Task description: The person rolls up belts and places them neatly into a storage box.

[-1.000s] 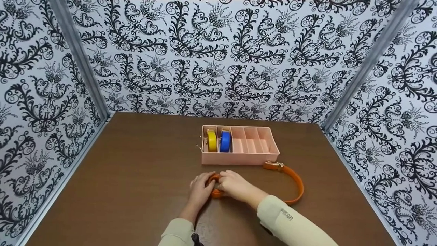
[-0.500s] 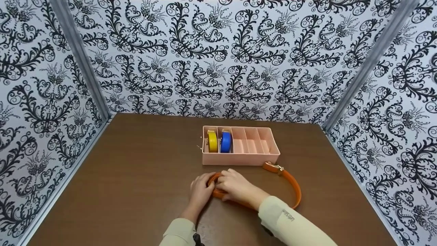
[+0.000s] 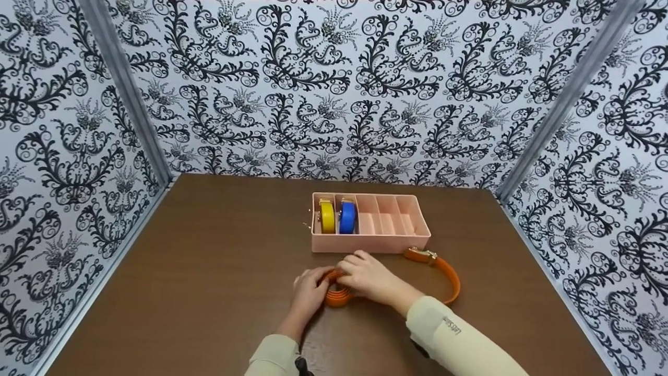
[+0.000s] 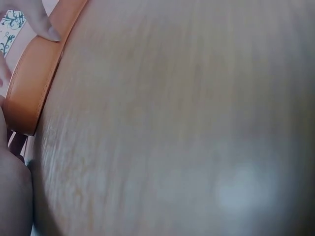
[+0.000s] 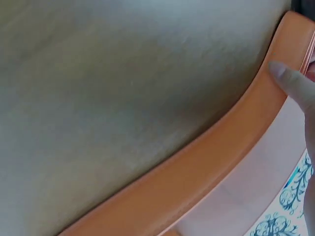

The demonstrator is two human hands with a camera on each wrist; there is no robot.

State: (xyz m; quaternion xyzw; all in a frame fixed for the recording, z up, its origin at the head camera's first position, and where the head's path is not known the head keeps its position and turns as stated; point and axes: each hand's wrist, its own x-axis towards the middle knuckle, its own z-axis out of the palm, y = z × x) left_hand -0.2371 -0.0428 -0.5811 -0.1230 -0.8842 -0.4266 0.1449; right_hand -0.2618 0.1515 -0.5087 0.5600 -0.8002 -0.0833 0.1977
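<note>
An orange leather belt stands on its edge on the brown table, part of it rolled into a coil (image 3: 337,300). My left hand (image 3: 308,290) holds the coil's left side, thumb toward its centre. At its right side my right hand (image 3: 369,277) pinches the strap. In the right wrist view the thumb (image 5: 290,81) presses the outer face of the belt (image 5: 211,157). The loose length curves out past my right forearm and back to a gold buckle (image 3: 429,256) near the box. In the left wrist view the stitched belt (image 4: 32,81) shows at upper left.
Just behind my hands is a pink divided box (image 3: 370,243). Its two left compartments hold a rolled yellow belt (image 3: 327,217) and a rolled blue belt (image 3: 347,217). Patterned walls (image 3: 323,120) enclose the table (image 3: 224,250) at the back and sides.
Both hands stay at the coil. My right hand's fingers shift along the strap and its wrist moves slightly right. The loose loop shifts its curve while the buckle end stays by the box.
</note>
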